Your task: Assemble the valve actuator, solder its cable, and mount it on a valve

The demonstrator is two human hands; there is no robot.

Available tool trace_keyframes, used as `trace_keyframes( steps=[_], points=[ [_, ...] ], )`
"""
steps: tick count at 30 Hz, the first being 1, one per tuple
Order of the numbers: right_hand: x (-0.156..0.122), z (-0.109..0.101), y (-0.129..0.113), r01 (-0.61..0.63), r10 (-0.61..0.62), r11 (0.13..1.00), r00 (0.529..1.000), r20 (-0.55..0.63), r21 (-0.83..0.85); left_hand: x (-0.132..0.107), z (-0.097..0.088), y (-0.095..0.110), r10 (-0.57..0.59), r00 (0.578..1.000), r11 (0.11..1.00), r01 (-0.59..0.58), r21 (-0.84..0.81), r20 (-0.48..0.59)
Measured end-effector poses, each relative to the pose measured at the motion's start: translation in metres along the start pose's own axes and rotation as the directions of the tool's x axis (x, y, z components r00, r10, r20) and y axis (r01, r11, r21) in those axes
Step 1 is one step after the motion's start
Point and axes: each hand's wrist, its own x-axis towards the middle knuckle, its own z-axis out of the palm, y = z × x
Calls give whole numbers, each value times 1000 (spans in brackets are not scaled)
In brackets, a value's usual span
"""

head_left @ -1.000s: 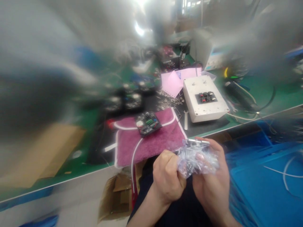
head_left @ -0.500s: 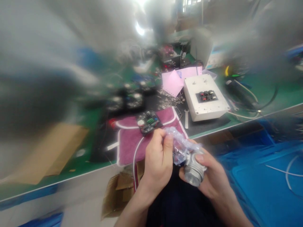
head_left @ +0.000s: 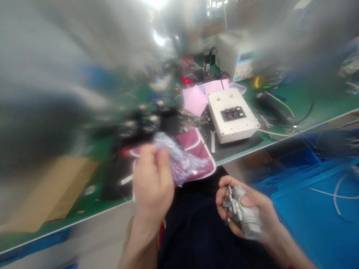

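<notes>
Right hand: our right hand (head_left: 262, 203) is half closed, fingers and thumb wrapped around a silver metal part (head_left: 246, 216), which we hold above our lap, off the bench edge.
Left hand: our left hand (head_left: 153, 177) is curled into a loose fist, blurred, pinching one end of a clear plastic bag (head_left: 186, 160).
Plastic bag: crumpled and trailing to the right of our fist, over the purple pouch; we cannot tell whether anything is inside.
Blue bin: at our lower right, below bench height, the blue bin (head_left: 294, 231) has a thin white strip (head_left: 333, 195) curving across it.
Purple pouch: the purple pouch (head_left: 203, 151), edged in white, lies at the bench's front edge, partly hidden by bag and hand.
Wrench: a flat open-ended wrench (head_left: 212, 142) lies between pouch and white box.
White box: the white box (head_left: 248, 127) carries a black terminal panel (head_left: 233, 113) on its lid; its inside is hidden from us.
Loose hardware: small metal pieces (head_left: 195, 121) lie scattered left of the box, near pink paper (head_left: 195, 100).
Clear tray: just behind the box we see a shallow clear tray (head_left: 242, 89), its contents too small to make out.
</notes>
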Motion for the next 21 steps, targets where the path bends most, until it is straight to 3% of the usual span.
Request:
trace_keyframes(
  steps=[2,4,5,7,8,9,13,15,17,21],
  points=[
    [-7,-11,-9,-39,38,998,999,-29,-49,-19,10,15,51,965,981,-1,-193,257],
    [-18,-25,-17,-82,75,992,995,-71,-101,-44,30,29,81,865,931,111,-348,495],
    [-27,-33,-20,-95,84,988,992,-93,-121,-57,43,34,102,797,891,193,-412,595],
    [-48,-50,-23,-82,62,986,989,-135,-148,-79,75,42,109,620,764,448,-465,777],
    [-60,-59,-23,-55,30,986,987,-159,-156,-88,94,45,91,519,678,593,-434,850],
    [-71,-68,-22,-29,-2,986,983,-186,-162,-96,114,48,94,452,639,656,-402,887],
    [-110,-101,-14,109,-158,978,941,-298,-175,-119,208,67,33,265,553,798,-239,964],
    [-122,-112,-10,178,-226,970,914,-338,-168,-124,258,82,-46,203,501,852,-153,978],
    [-131,-120,-8,245,-286,957,886,-365,-156,-124,307,101,-132,166,445,891,-91,977],
    [-142,-134,-9,351,-371,928,831,-414,-127,-111,391,143,-296,148,329,943,-45,944]
  ],
)
